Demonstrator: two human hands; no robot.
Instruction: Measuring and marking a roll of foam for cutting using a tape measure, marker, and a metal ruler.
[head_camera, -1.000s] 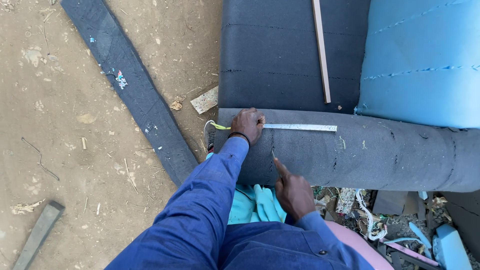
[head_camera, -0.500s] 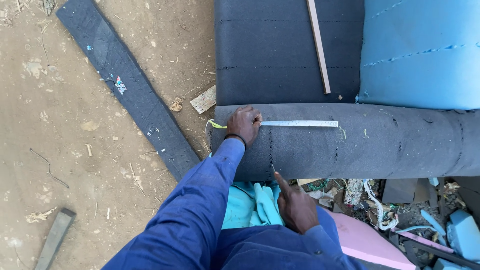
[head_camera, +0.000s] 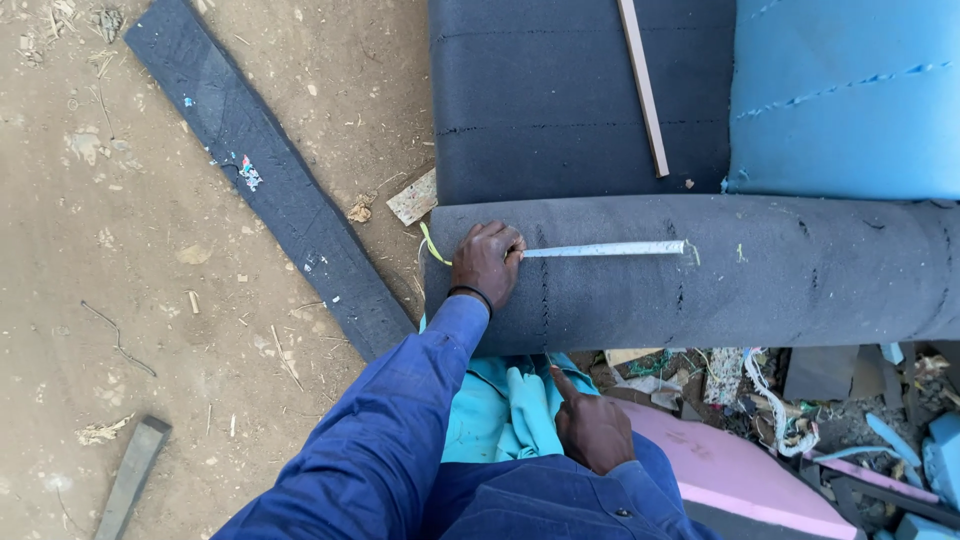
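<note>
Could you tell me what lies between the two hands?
In the head view, dark grey foam and turquoise cloth separate left hand from right hand.

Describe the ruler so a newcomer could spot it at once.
Find the dark grey foam roll lying across the picture below the blue foam sheet. On its top lies the ruler, its end pinned by the left hand. It is thin, silvery and flat, unlike the wooden stick.

Matt, porous dark-grey foam roll (head_camera: 700, 280) carries a dull, scuffed metal ruler (head_camera: 605, 249). At twelve o'clock lies a bare wooden stick (head_camera: 642, 85); at one, smooth blue foam (head_camera: 840, 95). Dusty earth floor (head_camera: 120, 260).
</note>
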